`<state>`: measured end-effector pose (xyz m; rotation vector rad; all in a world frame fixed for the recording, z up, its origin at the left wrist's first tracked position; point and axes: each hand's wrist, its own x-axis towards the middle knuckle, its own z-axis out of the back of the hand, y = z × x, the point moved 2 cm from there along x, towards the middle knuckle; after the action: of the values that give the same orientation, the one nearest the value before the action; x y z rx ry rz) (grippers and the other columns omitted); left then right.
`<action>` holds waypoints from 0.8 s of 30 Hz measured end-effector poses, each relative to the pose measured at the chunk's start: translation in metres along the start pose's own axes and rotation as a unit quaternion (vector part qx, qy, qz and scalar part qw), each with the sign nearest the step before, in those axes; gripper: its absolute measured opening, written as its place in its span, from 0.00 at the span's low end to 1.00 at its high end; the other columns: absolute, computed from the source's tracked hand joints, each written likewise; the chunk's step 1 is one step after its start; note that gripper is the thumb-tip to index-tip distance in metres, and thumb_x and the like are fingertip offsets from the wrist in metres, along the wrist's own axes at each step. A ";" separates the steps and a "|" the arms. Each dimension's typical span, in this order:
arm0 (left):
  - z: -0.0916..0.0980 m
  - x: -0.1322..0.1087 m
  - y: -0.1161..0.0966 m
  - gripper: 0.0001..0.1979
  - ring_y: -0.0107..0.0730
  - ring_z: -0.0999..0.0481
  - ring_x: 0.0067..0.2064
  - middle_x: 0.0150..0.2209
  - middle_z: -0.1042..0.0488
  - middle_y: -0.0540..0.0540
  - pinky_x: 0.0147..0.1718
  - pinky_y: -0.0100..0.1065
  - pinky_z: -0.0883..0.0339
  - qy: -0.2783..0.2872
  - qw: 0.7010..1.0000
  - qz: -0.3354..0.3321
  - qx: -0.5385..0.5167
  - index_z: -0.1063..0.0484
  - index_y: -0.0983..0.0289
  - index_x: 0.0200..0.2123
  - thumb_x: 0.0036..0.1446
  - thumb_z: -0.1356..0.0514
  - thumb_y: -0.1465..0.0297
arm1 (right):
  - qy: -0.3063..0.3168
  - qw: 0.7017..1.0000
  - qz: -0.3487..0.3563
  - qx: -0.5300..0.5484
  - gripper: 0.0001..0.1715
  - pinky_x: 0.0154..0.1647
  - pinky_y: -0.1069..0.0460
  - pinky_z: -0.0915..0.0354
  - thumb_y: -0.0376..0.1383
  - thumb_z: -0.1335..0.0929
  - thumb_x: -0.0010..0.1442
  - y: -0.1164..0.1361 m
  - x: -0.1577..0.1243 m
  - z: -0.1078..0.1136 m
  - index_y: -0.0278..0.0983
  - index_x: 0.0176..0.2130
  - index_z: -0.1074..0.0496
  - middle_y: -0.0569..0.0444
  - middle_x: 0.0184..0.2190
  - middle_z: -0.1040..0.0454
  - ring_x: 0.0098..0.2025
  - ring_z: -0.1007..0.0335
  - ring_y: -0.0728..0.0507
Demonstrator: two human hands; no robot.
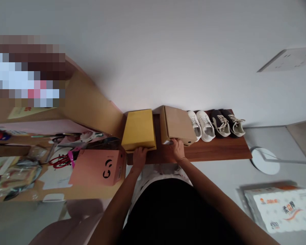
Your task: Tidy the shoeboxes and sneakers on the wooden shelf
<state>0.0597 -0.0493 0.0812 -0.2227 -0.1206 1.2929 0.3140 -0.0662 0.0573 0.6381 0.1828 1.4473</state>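
A yellow cardboard box (139, 128) sits at the left end of a brown wooden shelf (219, 149). My left hand (139, 156) is closed at its front lower edge, the fingertips partly out of sight against the box. To the right, a plain brown cardboard box (180, 124) stands turned at a slight angle, and my right hand (177, 149) grips its front edge with curled fingers. Beside that box is a pair of white sneakers (204, 126), partly covered by it. A pair of dark sneakers (228, 123) with light laces follows at the shelf's right.
On the left, a cluttered desk (91, 194) holds a pink box (95, 166), red cord (60, 161) and plastic bags (20, 173). A pale wall (173, 68) rises behind the shelf. A tissue pack (285, 209) and a round white object (265, 160) lie at right.
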 end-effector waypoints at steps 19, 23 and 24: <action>-0.012 0.015 -0.129 0.13 0.50 0.26 0.52 0.42 0.25 0.61 0.60 0.48 0.40 0.098 0.865 0.162 -0.464 0.24 0.61 0.40 0.50 0.35 0.77 | -0.031 0.971 -0.228 0.064 0.25 0.61 0.37 0.40 0.41 0.36 0.65 -0.106 -0.016 0.103 0.33 0.58 0.32 0.38 0.57 0.33 0.59 0.37 0.34; -0.048 0.080 -0.269 0.16 0.45 0.33 0.62 0.56 0.27 0.63 0.65 0.45 0.46 0.155 0.835 0.061 -0.525 0.26 0.62 0.47 0.54 0.39 0.77 | 0.060 0.947 -0.308 0.075 0.24 0.62 0.40 0.39 0.34 0.36 0.63 -0.158 0.021 0.117 0.32 0.58 0.33 0.36 0.59 0.34 0.62 0.37 0.35; -0.059 0.096 -0.296 0.15 0.45 0.35 0.64 0.56 0.28 0.63 0.66 0.45 0.48 0.165 0.818 0.105 -0.540 0.26 0.63 0.46 0.54 0.39 0.78 | 0.099 0.937 -0.326 0.079 0.22 0.61 0.40 0.39 0.32 0.36 0.62 -0.165 0.033 0.114 0.33 0.56 0.31 0.36 0.58 0.31 0.61 0.35 0.35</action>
<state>0.3765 -0.0386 0.0891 -1.4683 -0.5451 1.2552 0.5164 -0.0668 0.0754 0.4923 0.6152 0.8510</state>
